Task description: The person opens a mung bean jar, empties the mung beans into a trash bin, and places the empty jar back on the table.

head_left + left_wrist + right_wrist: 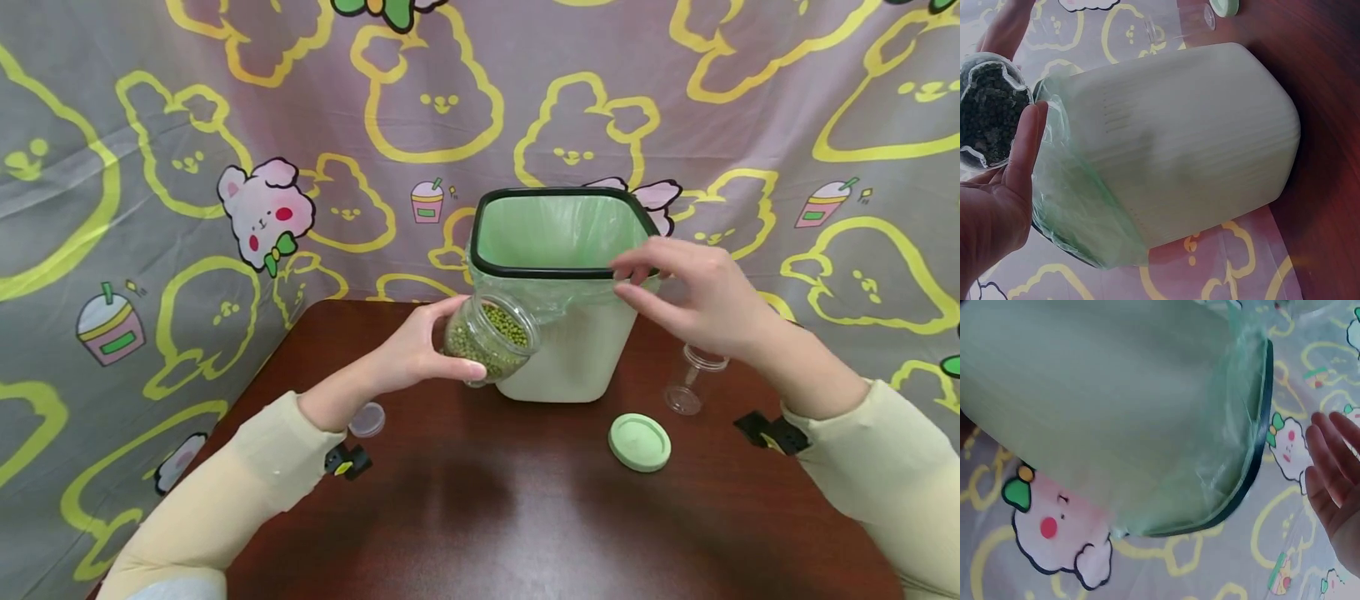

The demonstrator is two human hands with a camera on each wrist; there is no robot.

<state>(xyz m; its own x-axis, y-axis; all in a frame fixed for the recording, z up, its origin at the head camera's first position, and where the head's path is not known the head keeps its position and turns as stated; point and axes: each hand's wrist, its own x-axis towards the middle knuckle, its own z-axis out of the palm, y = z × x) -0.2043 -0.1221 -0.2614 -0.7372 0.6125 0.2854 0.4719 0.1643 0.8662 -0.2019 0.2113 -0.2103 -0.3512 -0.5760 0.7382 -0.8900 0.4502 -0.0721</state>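
Observation:
My left hand [420, 348] grips a clear jar [491, 337] partly filled with mung beans [504, 323]. The jar is tilted, its mouth facing right, in front of the trash can. In the left wrist view the same jar [991, 112] shows at the left edge, with the thumb along its side. My right hand [697, 292] is held above the bin's front right corner, fingers apart from the thumb and nothing between them. The white trash can [562, 350] has a black rim [547, 273] and a green plastic liner [555, 229] folded over it.
A light green round lid [640, 442] lies on the brown table [525, 500] in front of the bin. An uncapped clear jar [693, 382] stands to the right, below my right hand. A small translucent lid [367, 419] lies at the left. Patterned cloth [442, 83] hangs behind.

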